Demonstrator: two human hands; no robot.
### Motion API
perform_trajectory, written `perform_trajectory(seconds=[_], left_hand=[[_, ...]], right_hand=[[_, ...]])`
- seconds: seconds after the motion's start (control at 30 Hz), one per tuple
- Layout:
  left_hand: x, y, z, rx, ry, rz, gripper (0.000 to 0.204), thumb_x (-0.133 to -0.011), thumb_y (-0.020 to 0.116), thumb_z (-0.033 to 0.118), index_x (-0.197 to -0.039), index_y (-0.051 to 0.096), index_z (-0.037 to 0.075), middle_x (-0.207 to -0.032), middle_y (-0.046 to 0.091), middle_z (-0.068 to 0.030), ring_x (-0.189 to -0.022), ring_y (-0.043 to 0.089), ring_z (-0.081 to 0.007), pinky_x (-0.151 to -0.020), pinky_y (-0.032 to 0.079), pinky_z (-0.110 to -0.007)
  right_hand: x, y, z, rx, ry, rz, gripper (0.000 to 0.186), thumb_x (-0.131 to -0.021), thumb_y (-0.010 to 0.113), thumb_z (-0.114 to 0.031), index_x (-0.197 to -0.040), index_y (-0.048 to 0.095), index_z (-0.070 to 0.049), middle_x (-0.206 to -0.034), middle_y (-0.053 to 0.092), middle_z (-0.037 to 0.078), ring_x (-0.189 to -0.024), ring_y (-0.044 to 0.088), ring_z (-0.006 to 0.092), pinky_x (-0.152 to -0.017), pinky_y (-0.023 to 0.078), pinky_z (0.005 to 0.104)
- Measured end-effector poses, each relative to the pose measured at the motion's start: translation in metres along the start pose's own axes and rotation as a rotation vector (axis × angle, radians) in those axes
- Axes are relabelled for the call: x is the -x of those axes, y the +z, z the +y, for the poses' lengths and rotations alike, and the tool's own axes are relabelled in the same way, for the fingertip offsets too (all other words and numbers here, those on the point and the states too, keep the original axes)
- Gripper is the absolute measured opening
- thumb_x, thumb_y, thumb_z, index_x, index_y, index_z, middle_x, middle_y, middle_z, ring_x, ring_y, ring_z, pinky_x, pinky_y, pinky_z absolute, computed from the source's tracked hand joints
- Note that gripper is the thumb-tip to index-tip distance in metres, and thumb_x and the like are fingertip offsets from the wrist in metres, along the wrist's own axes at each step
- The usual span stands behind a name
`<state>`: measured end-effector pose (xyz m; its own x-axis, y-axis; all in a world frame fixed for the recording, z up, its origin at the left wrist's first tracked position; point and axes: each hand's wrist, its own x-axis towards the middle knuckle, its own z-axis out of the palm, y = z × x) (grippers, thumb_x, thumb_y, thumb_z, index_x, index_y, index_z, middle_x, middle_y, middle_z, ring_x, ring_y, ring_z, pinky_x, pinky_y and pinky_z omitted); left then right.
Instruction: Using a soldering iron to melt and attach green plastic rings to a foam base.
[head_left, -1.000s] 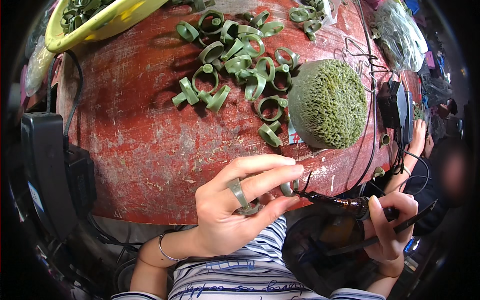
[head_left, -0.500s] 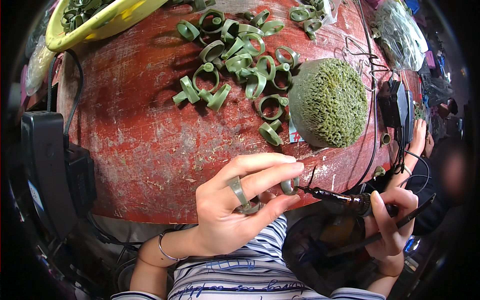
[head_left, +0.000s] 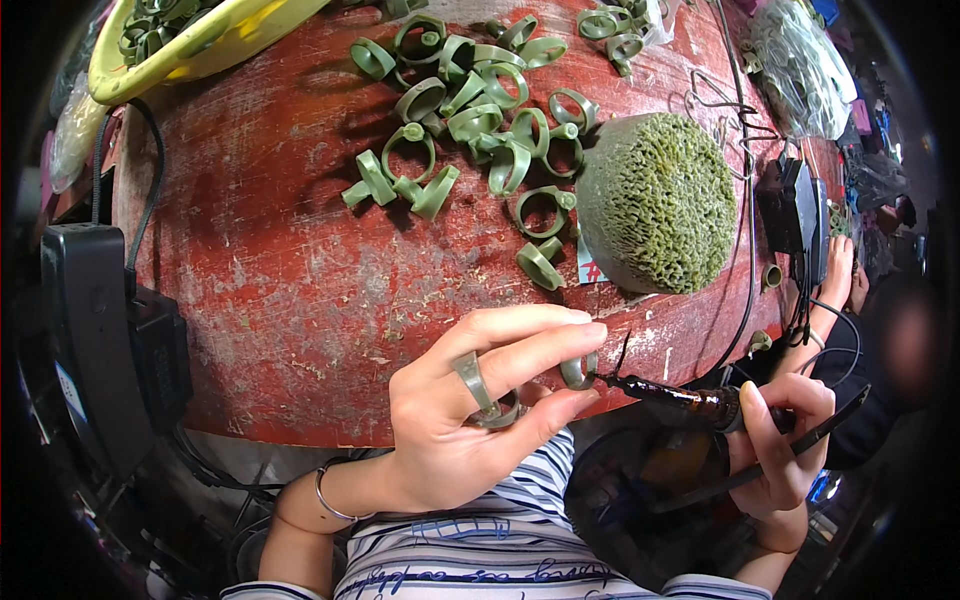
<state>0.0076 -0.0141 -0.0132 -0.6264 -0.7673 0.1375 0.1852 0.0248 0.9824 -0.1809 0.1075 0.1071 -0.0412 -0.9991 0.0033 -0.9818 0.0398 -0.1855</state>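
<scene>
My left hand (head_left: pixel 450 420) pinches a small green wax ring (head_left: pixel 577 371) between thumb and fingertips near the table's front edge. Another green ring (head_left: pixel 470 376) sits on one of its fingers, and a further ring (head_left: pixel 503 411) shows by the curled fingers. From the right, my right hand (head_left: pixel 783 437) is closed round a soldering-iron-like pen (head_left: pixel 680 396) with a glossy dark brown shaft. Its thin dark tip meets the pinched ring's right side; whether it touches is too small to tell. Several loose green rings (head_left: pixel 485 122) lie heaped beyond my hands.
A round block with a rough green top (head_left: pixel 672 205) stands right of the heap on the red table (head_left: pixel 290 330). A yellow basin (head_left: pixel 230 48) holds more rings at far left. Black adapters (head_left: pixel 790 205) with cables sit at right, near another person's arm (head_left: pixel 826 300). A black box (head_left: pixel 85 340) stands left.
</scene>
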Motion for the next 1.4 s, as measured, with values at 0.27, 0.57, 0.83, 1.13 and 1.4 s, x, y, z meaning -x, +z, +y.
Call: perform_trajectory(seconds=[0.27, 0.57, 0.83, 1.13, 1.4], left_hand=[[0.001, 0.0, 0.0, 0.012, -0.02, -0.005, 0.034, -0.074, 0.065, -0.005, -0.107, 0.057, -0.004, -0.11, 0.052, -0.0187, -0.076, 0.061, -0.0135, -0.059, 0.051, -0.02], [0.0, 0.0, -0.003, -0.01, 0.031, -0.004, 0.035, -0.073, 0.065, -0.007, -0.107, 0.056, -0.004, -0.11, 0.052, -0.0187, -0.078, 0.061, -0.0156, -0.061, 0.053, -0.022], [-0.001, 0.002, 0.0, 0.024, -0.02, -0.017, 0.035, -0.073, 0.064, -0.01, -0.106, 0.055, -0.005, -0.11, 0.05, -0.0191, -0.077, 0.063, -0.0194, -0.058, 0.054, -0.023], [0.0, 0.006, 0.005, -0.048, -0.07, -0.014, 0.033, -0.073, 0.063, -0.009, -0.105, 0.056, -0.004, -0.109, 0.05, -0.0178, -0.075, 0.063, -0.0193, -0.055, 0.054, -0.022], [-0.002, 0.01, 0.01, -0.113, -0.097, 0.146, 0.035, -0.068, 0.073, -0.002, -0.101, 0.064, 0.003, -0.102, 0.058, -0.01, -0.072, 0.06, -0.0097, -0.056, 0.048, -0.019]], right_hand=[[0.003, 0.0, 0.0, -0.008, -0.012, 0.01, 0.048, -0.054, 0.067, 0.001, -0.101, 0.063, -0.007, -0.088, 0.049, 0.009, -0.068, 0.051, 0.0191, -0.06, 0.038, 0.0315], [0.002, 0.002, 0.006, 0.0, -0.059, 0.011, 0.039, -0.066, 0.068, -0.006, -0.104, 0.061, -0.003, -0.085, 0.049, 0.009, -0.068, 0.05, 0.0191, -0.059, 0.038, 0.0307], [-0.003, 0.029, 0.014, -0.173, 0.192, 0.167, 0.036, -0.063, 0.075, -0.014, -0.092, 0.061, 0.003, -0.077, 0.053, 0.011, -0.067, 0.052, 0.0223, -0.058, 0.041, 0.0308], [0.001, 0.058, 0.021, -0.234, 0.27, 0.224, 0.03, -0.065, 0.075, -0.007, -0.086, 0.058, 0.004, -0.074, 0.055, 0.012, -0.064, 0.053, 0.024, -0.057, 0.042, 0.0297], [0.011, 0.075, 0.021, -0.39, 0.243, 0.237, 0.032, -0.071, 0.073, -0.019, -0.086, 0.058, 0.005, -0.069, 0.055, 0.012, -0.059, 0.055, 0.0244, -0.054, 0.044, 0.0303]])
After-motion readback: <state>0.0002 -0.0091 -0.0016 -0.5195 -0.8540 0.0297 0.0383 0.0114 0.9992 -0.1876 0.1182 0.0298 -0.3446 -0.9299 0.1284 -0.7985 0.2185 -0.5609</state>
